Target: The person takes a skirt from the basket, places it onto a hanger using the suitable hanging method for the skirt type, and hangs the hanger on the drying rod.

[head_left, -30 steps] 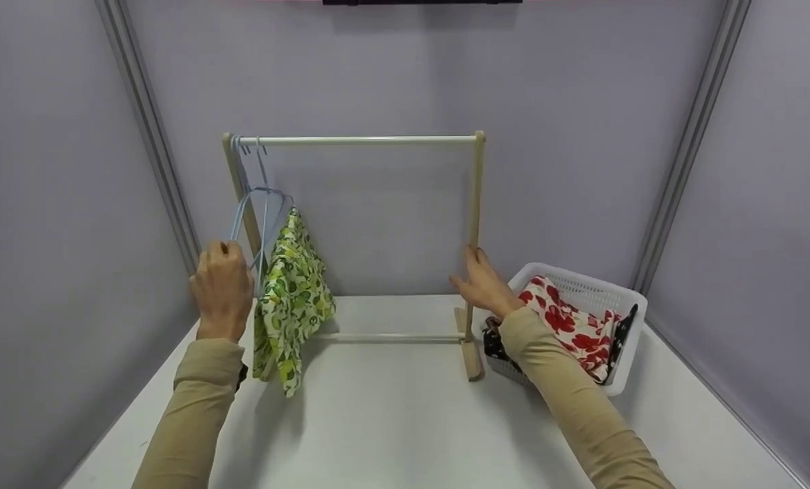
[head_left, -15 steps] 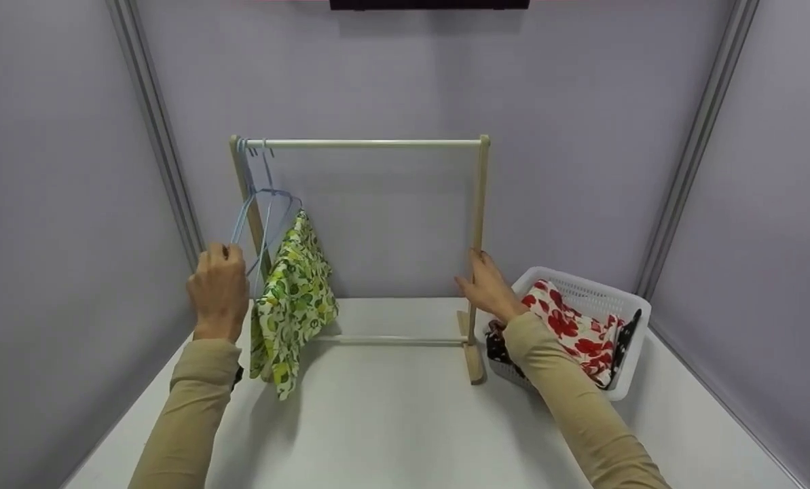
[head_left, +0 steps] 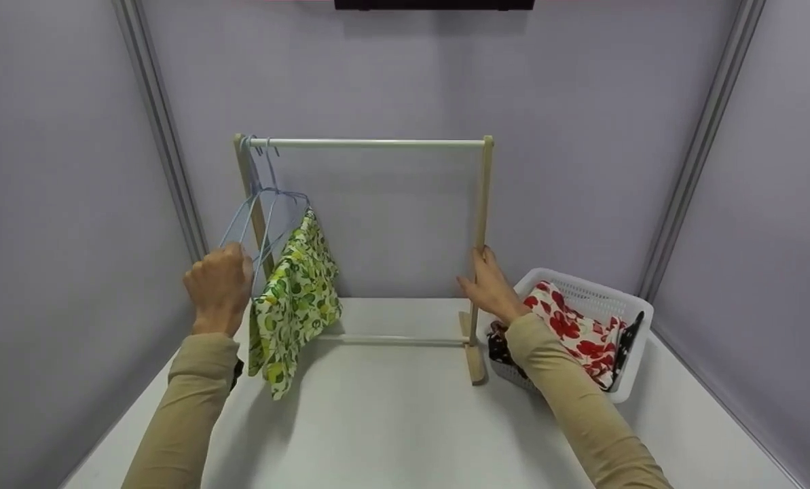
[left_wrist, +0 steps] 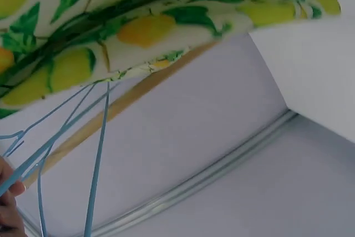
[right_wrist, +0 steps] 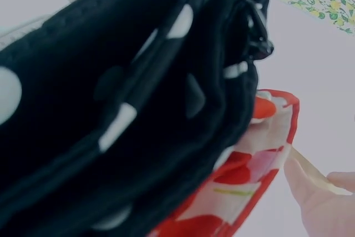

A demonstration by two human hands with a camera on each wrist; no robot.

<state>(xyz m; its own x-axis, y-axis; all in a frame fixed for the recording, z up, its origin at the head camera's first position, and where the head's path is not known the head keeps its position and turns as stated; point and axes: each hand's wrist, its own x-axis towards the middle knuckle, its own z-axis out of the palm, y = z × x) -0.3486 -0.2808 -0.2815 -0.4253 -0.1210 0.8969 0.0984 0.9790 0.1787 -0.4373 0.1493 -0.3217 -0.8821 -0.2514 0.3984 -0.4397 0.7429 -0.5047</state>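
Observation:
My left hand (head_left: pixel 221 282) is curled into a fist round the lower part of light blue clothes hangers (head_left: pixel 269 216), which hook over the left end of the rack's white rail (head_left: pixel 371 143). A lemon-print cloth garment (head_left: pixel 299 305), green and yellow on white, hangs from one hanger just right of this hand; in the left wrist view its folds (left_wrist: pixel 147 31) fill the top. My right hand (head_left: pixel 491 288) holds the rack's right wooden post (head_left: pixel 484 197) between thumb and fingers at mid-height. Part of that hand (right_wrist: pixel 327 203) shows at the right wrist view's lower right.
A white perforated basket (head_left: pixel 639 353) stands right of the rack, partly behind my right forearm. In it lie a red-flowered white cloth (head_left: pixel 567 322) and black polka-dot fabric (head_left: pixel 625 350). The rack's wooden foot (head_left: pixel 474 365) rests on the white table (head_left: pixel 405 421). Grey walls enclose the table.
My left hand has drawn slightly leftward with the hangers, which now fan out more below their hooks. The garment's lower end has swung a little left. My right hand stays on the post.

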